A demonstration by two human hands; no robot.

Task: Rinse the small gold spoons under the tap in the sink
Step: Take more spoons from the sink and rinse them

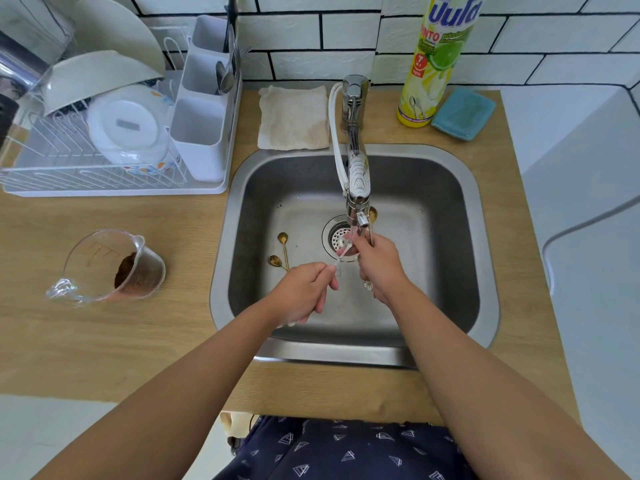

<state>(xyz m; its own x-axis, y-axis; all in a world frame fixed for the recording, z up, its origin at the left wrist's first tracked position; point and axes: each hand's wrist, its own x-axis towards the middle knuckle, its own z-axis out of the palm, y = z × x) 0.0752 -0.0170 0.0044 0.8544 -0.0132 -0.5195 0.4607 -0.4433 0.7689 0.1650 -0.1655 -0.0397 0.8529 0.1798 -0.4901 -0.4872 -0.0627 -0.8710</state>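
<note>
The counter (145, 341) is light wood, and a steel sink (485, 306) is set into it; behind stands a wall of white tiles (294, 29) with dark lines.

I count three gold spoons. Two spoons (281, 252) lie on the sink floor, just beyond the left hand, side by side with the bowls pointing away. The third spoon (372, 220) stands up from the right hand, its bowl beside the mouth of the tap (356, 174).

The left hand (301, 294) has the fingers curled and pinches a thin clear stick (341, 252), which reaches toward the drain (337, 235). The right hand (379, 268) is closed around the handle of the third spoon, under the tap. The hands are near each other but apart.

Left of the left hand, well apart, one glass measuring cup (110, 268) holds brown powder. Farther left and back is one dish rack (114, 133) with bowls. Behind the tap lies one cloth (294, 116); to the right of it stand one yellow soap bottle (433, 60) and one blue sponge (464, 112).
</note>
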